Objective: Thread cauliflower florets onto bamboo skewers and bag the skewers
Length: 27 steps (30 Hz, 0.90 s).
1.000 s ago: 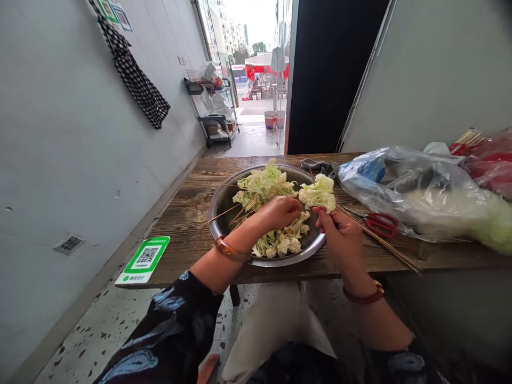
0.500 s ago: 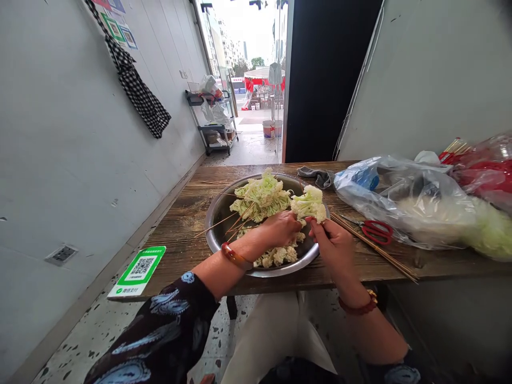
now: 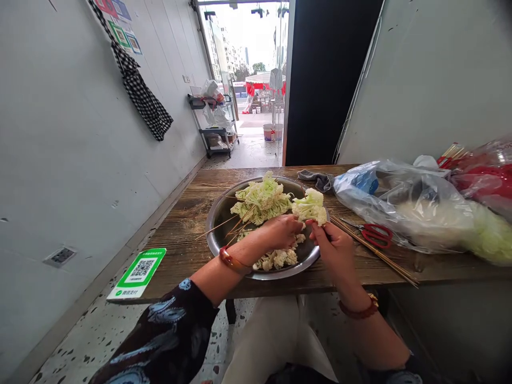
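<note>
Cauliflower piece: you have a pale floret (image 3: 310, 207) raised over the right side of the bowl, its head up and its stem side toward your fingers.
Right hand: your right hand (image 3: 335, 246) pinches that floret from below, between thumb and fingers.
Left hand: your left hand (image 3: 285, 232) reaches across the bowl, fingers curled in close beside the floret's underside; you cannot tell from this view whether they grip anything.
Metal bowl: before you on the table sits a wide steel bowl (image 3: 276, 276), beneath both hands.
Skewered pile: at the bowl's far side lies a heap of greenish-white cauliflower (image 3: 262, 198), with thin sticks (image 3: 216, 228) poking out leftward over the rim.
Loose florets: nearer you in the bowl, partly behind your left forearm, are smaller pieces (image 3: 280, 260).
Skewer bundle: just right of the bowl, bare skewers (image 3: 378, 252) lie slanted toward the table's near edge.
Scissors: red-handled scissors (image 3: 375, 234) lie next to the skewers.
Dark cloth: it lies crumpled (image 3: 318, 179) beyond the bowl's far right rim.
Clear bag: a plastic bag (image 3: 420, 205) covers much of the right side.
Payment card: a green-and-white QR card (image 3: 138, 273) rests at the wooden table's (image 3: 180, 224) left corner.
</note>
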Available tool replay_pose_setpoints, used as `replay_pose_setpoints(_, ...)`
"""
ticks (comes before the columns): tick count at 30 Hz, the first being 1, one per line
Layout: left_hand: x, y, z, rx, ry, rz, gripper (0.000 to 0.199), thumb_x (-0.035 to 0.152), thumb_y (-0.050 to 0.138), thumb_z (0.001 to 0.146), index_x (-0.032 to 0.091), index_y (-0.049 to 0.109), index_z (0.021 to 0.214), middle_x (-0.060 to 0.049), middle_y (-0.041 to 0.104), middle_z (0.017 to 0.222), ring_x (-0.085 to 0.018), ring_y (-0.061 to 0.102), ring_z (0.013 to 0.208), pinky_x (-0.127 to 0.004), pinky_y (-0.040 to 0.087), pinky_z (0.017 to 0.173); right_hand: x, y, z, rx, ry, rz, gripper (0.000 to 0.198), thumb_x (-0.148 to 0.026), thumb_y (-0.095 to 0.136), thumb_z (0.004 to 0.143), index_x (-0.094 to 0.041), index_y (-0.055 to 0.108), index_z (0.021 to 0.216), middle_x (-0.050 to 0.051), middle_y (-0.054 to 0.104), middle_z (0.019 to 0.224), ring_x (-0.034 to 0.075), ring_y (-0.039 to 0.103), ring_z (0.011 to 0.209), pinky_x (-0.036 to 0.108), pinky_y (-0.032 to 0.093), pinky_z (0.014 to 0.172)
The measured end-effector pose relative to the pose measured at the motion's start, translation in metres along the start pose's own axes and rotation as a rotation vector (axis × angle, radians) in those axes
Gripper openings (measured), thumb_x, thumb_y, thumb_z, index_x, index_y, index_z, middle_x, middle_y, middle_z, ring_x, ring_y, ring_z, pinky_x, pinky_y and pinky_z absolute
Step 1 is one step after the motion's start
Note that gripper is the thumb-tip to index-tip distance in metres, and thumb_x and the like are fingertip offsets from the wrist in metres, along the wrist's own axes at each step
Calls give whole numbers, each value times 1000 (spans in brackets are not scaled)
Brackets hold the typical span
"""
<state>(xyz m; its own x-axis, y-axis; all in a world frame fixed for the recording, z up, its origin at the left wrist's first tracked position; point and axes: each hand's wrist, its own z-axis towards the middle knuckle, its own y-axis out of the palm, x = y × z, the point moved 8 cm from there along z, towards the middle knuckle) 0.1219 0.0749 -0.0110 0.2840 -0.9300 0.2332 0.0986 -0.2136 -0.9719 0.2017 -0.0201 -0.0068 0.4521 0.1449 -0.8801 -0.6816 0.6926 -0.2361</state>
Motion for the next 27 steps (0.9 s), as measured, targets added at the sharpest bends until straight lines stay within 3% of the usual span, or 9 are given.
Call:
replay_pose_setpoints(2, -8, -5, 1, 29, -51, -155, 3, 14, 62, 67, 17, 60, 66, 1, 51, 61, -11, 44, 56, -23, 33, 52, 0, 0, 0, 1, 11, 23, 37, -48, 55, 89, -18, 69, 73, 0, 61, 62, 13, 51, 58, 25, 38, 57)
replay_pose_setpoints(4, -19, -16, 0, 153, -115, -327, 8, 15, 63, 67, 16, 58, 61, 4, 48, 54, -9, 40, 52, -22, 30, 50, 2, 0, 0, 0, 27, 41, 36, -48, 55, 89, -18, 72, 82, 0, 61, 62, 13, 51, 58, 25, 39, 57)
replay_pose_setpoints(6, -33, -30, -4, 307, -199, -523, 9, 18, 63, 71, 15, 59, 63, 5, 47, 52, -7, 41, 50, -21, 31, 50, 4, 1, 0, 5, 39, 46, 36, -49, 55, 89, -18, 73, 88, 0, 62, 63, 14, 52, 59, 25, 40, 57)
replay_pose_setpoints(8, -44, -36, -10, 383, -293, -758, 11, 23, 62, 76, 15, 61, 69, 5, 50, 50, -7, 44, 46, -20, 33, 48, 6, 1, 0, 8, 43, 47, 37, -49, 55, 88, -17, 74, 88, 0, 62, 64, 14, 52, 60, 25, 40, 58)
replay_pose_setpoints(11, -49, -35, -17, 392, -370, -1082, 18, 31, 61, 80, 13, 61, 75, 3, 54, 48, -7, 47, 41, -19, 38, 45, 9, 1, 0, 2, 43, 48, 37, -49, 55, 88, -17, 74, 85, 1, 63, 66, 14, 53, 61, 25, 40, 58)
replay_pose_setpoints(17, -43, -38, -21, 412, -280, -1482, 30, 36, 76, 71, 9, 64, 79, 0, 61, 56, -7, 57, 49, -19, 48, 51, 10, -1, -2, 16, 68, 52, 38, -51, 58, 86, -17, 73, 83, 2, 64, 66, 15, 54, 61, 26, 41, 58)
replay_pose_setpoints(23, -33, -40, -20, 343, -219, -1554, 32, 19, 83, 61, 8, 68, 86, -2, 65, 70, -12, 67, 69, -27, 56, 71, 12, -2, -2, 17, 26, -5, 37, -45, 55, 87, -17, 64, 64, 2, 64, 64, 14, 53, 59, 25, 39, 55)
replay_pose_setpoints(27, -36, -35, -17, 384, -248, -1361, 14, 13, 71, 71, 10, 65, 83, 0, 62, 64, -10, 62, 60, -27, 54, 65, 15, -1, -2, 18, 18, -15, 35, -42, 54, 86, -18, 63, 63, 2, 64, 64, 14, 54, 59, 25, 40, 55)
